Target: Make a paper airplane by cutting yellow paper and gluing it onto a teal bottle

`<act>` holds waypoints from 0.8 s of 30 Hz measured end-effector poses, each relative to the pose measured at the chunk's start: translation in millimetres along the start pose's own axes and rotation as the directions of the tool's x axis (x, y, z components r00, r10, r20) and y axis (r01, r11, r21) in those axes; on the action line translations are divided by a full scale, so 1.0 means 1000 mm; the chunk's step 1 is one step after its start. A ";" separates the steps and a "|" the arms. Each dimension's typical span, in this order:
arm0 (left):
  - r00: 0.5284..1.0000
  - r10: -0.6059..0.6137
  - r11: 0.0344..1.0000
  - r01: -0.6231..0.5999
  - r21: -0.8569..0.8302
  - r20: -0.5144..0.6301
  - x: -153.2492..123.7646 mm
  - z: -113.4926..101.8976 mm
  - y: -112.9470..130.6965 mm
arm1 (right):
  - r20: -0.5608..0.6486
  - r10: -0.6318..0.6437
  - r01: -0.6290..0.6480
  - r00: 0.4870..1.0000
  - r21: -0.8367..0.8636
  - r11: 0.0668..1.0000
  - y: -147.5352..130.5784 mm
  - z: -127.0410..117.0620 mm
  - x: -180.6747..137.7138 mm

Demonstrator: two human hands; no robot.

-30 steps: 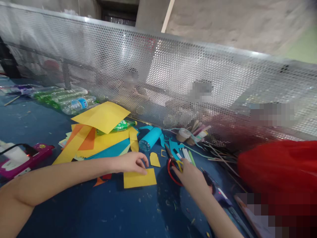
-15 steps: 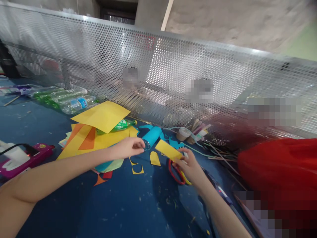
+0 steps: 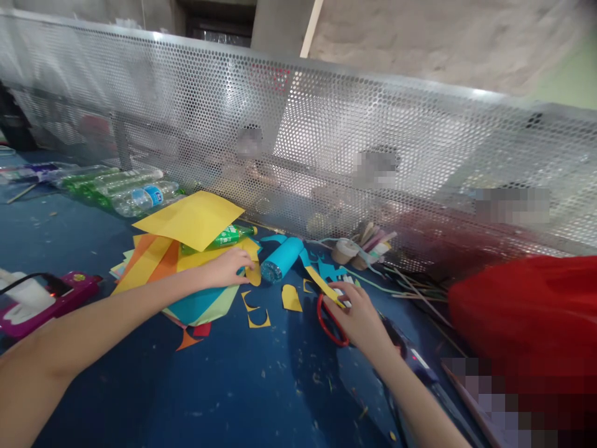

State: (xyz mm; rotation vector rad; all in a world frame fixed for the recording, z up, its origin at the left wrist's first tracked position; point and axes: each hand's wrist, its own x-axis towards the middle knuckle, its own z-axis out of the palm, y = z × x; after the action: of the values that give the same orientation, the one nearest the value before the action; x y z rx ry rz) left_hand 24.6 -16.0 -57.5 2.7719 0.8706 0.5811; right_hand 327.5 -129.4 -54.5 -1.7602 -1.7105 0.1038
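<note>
Yellow flat paper piece (image 3: 318,280) pinched in the right hand (image 3: 358,311), fingers nearly closed.
It slants toward the blue-wrapped clear bottle (image 3: 285,255), near red-handled scissors (image 3: 321,318); left hand (image 3: 227,267) half-curled beside a yellow paper scrap (image 3: 253,275), grip I cannot tell.

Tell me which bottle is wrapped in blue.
The blue-wrapped bottle, lying between the left hand and right hand; the clear bottle farther left has just a blue label, and the nearby green bottle shows no blue.
</note>
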 end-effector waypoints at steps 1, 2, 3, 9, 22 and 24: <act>0.999 0.035 0.999 -0.035 -0.003 -0.002 0.001 0.001 -0.002 | 0.026 -0.004 0.004 1.000 0.001 1.000 -0.002 0.000 -0.001; 0.997 0.073 0.997 -0.073 -0.005 -0.003 0.001 0.003 -0.004 | 0.048 -0.008 0.007 0.999 0.003 1.000 -0.004 0.001 -0.002; 0.994 0.110 0.994 -0.110 -0.006 -0.002 0.002 0.004 -0.004 | 0.069 -0.011 0.011 0.998 0.004 1.000 -0.005 0.002 -0.002; 0.996 0.088 0.981 -0.081 -0.175 0.030 0.002 -0.003 0.007 | 0.176 -0.132 0.144 0.975 -0.060 0.988 -0.017 0.010 -0.008; 0.992 -0.097 0.984 0.107 -0.139 0.076 0.002 -0.013 0.012 | 0.199 -0.286 0.313 0.937 -0.116 0.943 -0.024 0.025 -0.016; 0.997 -0.054 0.993 0.060 -0.104 0.060 0.001 -0.006 0.015 | 0.170 -0.294 0.317 0.941 -0.126 0.940 -0.023 0.026 -0.016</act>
State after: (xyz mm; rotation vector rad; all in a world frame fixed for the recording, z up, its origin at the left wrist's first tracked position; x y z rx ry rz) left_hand 30.3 -27.2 -47.5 2.6458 0.8776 0.5203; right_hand 292.4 -135.7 -69.3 -1.6003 -2.1315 -0.0347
